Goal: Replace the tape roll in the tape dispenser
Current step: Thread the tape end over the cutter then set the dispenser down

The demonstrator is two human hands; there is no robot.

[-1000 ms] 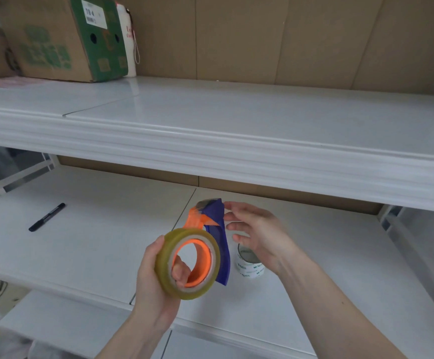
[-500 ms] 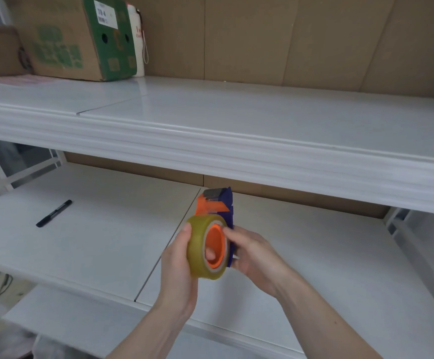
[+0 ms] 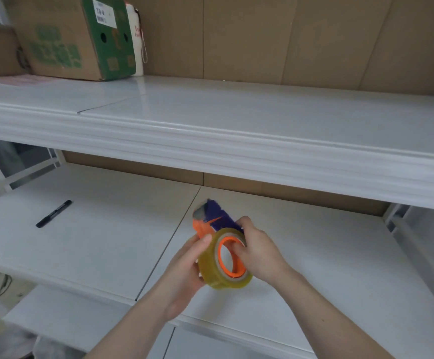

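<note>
In the head view, the yellow tape roll (image 3: 225, 260) sat on the orange wheel of the blue and orange tape dispenser (image 3: 210, 218), held up in the air above the lower white shelf (image 3: 107, 242). To do this step well, I think the roll should be pushed flat and all the way onto the wheel, not crooked. The left hand (image 3: 184, 270) was curled around the far side of the dispenser and roll, thumb on the roll's rim. The right hand (image 3: 258, 251) was closed on the roll's right edge, fingers by the blue body. A black pen (image 3: 53, 213) lay well apart.
</note>
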